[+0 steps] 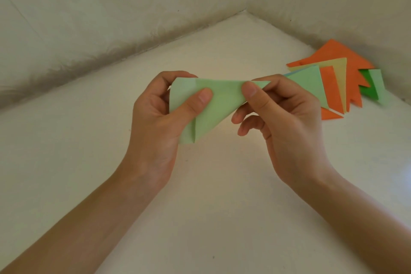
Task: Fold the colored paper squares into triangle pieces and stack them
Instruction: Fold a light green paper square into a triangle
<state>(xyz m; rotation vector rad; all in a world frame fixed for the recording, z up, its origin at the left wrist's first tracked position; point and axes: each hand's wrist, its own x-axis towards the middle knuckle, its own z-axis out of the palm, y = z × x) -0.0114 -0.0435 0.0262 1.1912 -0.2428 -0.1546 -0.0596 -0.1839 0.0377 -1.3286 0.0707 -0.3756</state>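
A light green paper, folded into a triangle shape, is held up above the white surface between both hands. My left hand grips its left side, thumb on the front and fingers curled behind. My right hand pinches its right corner between thumb and forefinger. At the right, near the wall, lies a loose pile of colored papers: orange, pale yellow, light green and dark green pieces overlapping each other, partly hidden behind my right hand.
The white surface is bounded by cream fabric-like walls that meet in a corner at the upper right. A small orange triangle piece lies at the pile's near edge.
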